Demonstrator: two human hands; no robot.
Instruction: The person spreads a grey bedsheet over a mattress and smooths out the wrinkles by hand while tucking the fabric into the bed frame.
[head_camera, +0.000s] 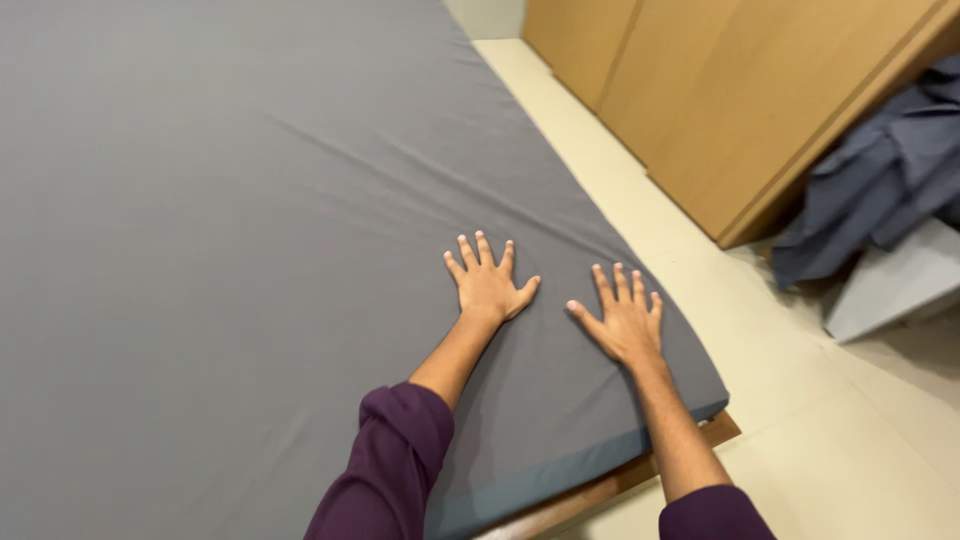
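Sheet (250, 200): grey, stretched over the mattress, covering nearly the whole bed; faint creases running diagonally from the far middle toward the near corner.
Left hand (487, 283): palm down, flat on the sheet, fingers spread apart, gripping nothing.
Right hand (625, 320): also flat, fingers fanned open, close to the rounded corner of the mattress, just beside the left hand, holding nothing.
Sleeves (395, 460): dark purple, pushed up the forearms.
Mattress edge (560, 475): bluish-grey side band showing under the sheet at the near corner.
Bed frame (600, 490): brown wood, peeking out below the corner.
Floor (800, 420): pale cream, beside the bed.
Wardrobe (720, 100): light wooden doors along the far right.
Cloth heap (880, 180): blue-grey fabric bundled by the wardrobe, over a pale grey box.
Doing it well, as a judgement: flat palms, even pressure, strokes outward along the creases toward the edge rather than across them; fingers kept wide so no new folds bunch up at the corner.
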